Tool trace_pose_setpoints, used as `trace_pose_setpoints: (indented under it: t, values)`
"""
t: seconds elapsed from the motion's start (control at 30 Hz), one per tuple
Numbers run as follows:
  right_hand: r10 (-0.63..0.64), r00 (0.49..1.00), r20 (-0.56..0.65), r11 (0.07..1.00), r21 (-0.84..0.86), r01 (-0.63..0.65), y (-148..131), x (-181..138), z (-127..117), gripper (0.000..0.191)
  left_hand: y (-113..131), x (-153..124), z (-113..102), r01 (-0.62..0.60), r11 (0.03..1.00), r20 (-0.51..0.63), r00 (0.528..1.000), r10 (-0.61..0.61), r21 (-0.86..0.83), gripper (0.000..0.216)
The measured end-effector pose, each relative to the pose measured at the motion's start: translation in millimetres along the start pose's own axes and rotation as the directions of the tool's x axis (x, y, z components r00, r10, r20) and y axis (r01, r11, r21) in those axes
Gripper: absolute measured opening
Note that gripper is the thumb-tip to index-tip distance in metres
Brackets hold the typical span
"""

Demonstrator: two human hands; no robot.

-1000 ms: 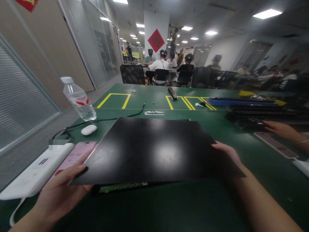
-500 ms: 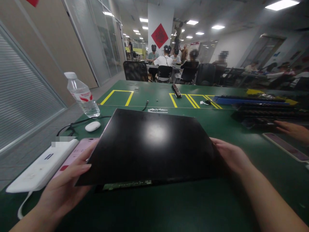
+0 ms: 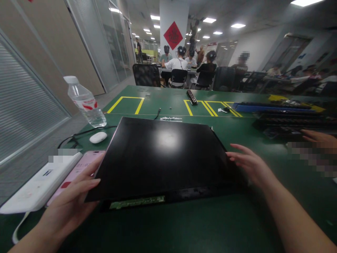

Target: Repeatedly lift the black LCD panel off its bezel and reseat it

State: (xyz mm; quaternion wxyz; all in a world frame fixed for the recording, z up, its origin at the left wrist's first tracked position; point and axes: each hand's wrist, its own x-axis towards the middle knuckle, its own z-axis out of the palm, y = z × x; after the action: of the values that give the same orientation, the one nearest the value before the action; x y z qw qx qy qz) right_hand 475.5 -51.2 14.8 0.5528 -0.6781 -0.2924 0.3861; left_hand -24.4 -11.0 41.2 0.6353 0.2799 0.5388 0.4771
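Observation:
A glossy black LCD screen panel lies face up in front of me, close over the green table, with light reflected in its middle. My left hand grips its left edge, thumb on top and fingers underneath, partly hidden. At the right edge my right hand has its fingers spread, the fingertips at or just beside the panel; contact is unclear. A strip of green circuit board shows under the near edge. Beside my left hand lie a pink-screened phone and a white power bank.
A water bottle and a white earbud case stand at the left, near a black cable. Dark and blue strip-like parts are piled at the right. Another person's hand reaches in there. Several people sit at tables beyond.
My right hand has loosened from the panel's right edge and its fingers have spread. The left hand keeps its grip. More of the circuit board strip shows beneath the near edge.

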Motion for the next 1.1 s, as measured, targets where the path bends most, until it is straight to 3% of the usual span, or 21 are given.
trace_pose_setpoints:
  t: [0.2, 0.37, 0.6, 1.1]
  values:
    - [-0.060, 0.997, -0.052, 0.988, -0.147, 0.052, 2, 5, -1, 0.058, -2, -1, 3, -0.031, 0.997, 0.064, 0.998, 0.026, 0.073, 0.101]
    - [-0.073, 0.996, -0.056, 0.981, -0.182, 0.062, 4, 8, -6, 0.059, -1, -10, 11, 0.017, 0.995, 0.063, 0.998, -0.023, 0.094, 0.088]
    - [-0.083, 0.994, -0.065, 0.975, -0.210, 0.068, 9, 14, -9, 0.055, 1, -16, 20, 0.058, 0.992, 0.042, 0.997, -0.063, 0.113, 0.091]
    - [-0.099, 0.989, -0.114, 0.954, -0.292, 0.062, 4, 7, -4, 0.043, -6, -3, 11, 0.087, 0.989, 0.096, 0.990, -0.099, 0.116, 0.085]
